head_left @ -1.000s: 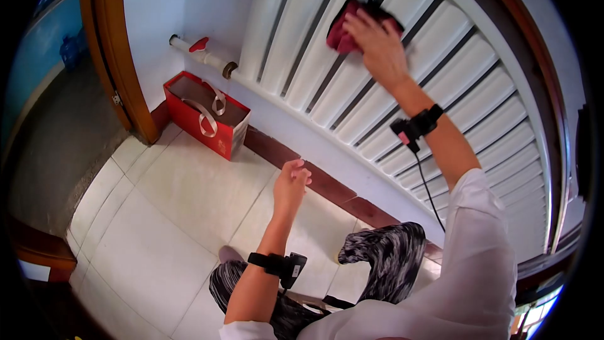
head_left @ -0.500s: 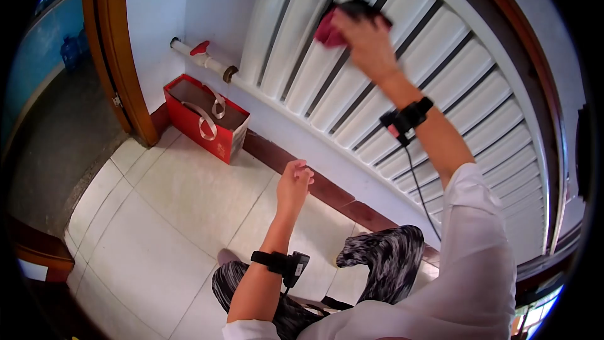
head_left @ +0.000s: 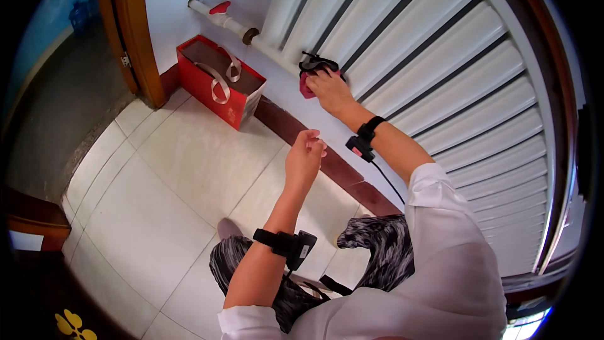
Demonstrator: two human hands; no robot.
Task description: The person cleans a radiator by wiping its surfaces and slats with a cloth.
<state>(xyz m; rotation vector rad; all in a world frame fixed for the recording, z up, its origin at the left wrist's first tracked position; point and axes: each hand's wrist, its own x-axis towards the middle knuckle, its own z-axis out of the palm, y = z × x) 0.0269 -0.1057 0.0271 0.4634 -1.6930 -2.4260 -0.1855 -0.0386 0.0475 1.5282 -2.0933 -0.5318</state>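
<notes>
My right hand (head_left: 331, 93) is closed on a dark red and black cloth (head_left: 307, 85), pressed against the lower edge of the white radiator (head_left: 402, 44), near its bottom pipe. The fingers lie over the cloth and partly hide it. Lower down, my left hand (head_left: 305, 154) hangs in the air above the floor, its fingers loosely curled. Whether anything is inside those fingers cannot be made out. Each wrist wears a black strap with a small device.
A red gift bag (head_left: 207, 82) with ribbon handles stands by the wall, below a pipe with a red valve (head_left: 220, 8). At the left is a wooden door frame (head_left: 135, 38). Pale tiles (head_left: 170, 208) cover the floor under my legs.
My right hand has moved down the radiator with the cloth, from its upper part to its lower edge. The view has shifted slightly. My left hand keeps its curled pose.
</notes>
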